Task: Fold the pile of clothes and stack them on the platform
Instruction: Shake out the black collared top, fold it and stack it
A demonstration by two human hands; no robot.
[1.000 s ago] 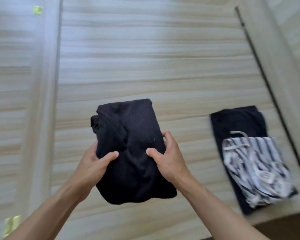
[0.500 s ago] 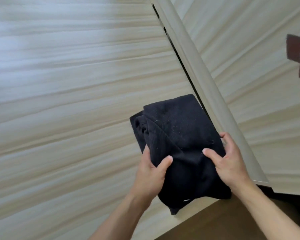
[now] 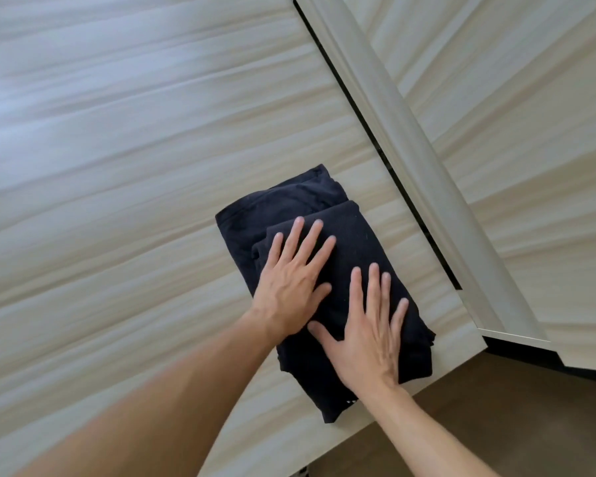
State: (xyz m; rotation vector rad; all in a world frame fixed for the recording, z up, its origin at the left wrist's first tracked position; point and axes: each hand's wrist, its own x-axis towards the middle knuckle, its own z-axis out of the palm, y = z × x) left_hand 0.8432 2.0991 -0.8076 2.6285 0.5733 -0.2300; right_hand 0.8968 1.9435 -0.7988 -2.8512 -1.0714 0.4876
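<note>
1. My left hand [image 3: 295, 282] lies flat, palm down, fingers spread, on top of the folded black garment [image 3: 351, 249]; it grips nothing.
2. My right hand [image 3: 369, 333] lies just beside it, nearer my body, also flat with the fingers fanned out and the thumb stretched toward my left wrist. It presses on the same garment and pinches nothing.
3. Under both palms the folded black garment sits on a second dark folded piece [image 3: 276, 204], which shows past my left fingertips and on their outer side.
4. A dark edge of that stack pokes out below my right wrist, close to the near edge of the platform.
5. The stack rests on the pale wood-grain platform [image 3: 117, 201], which spreads wide to the left of my left hand and beyond my fingertips.
6. To the right of my right hand a pale raised rail [image 3: 410, 149] runs diagonally away from me, apart from the clothes.
7. Below my right forearm a brown floor [image 3: 513, 418] shows past the platform's edge.
</note>
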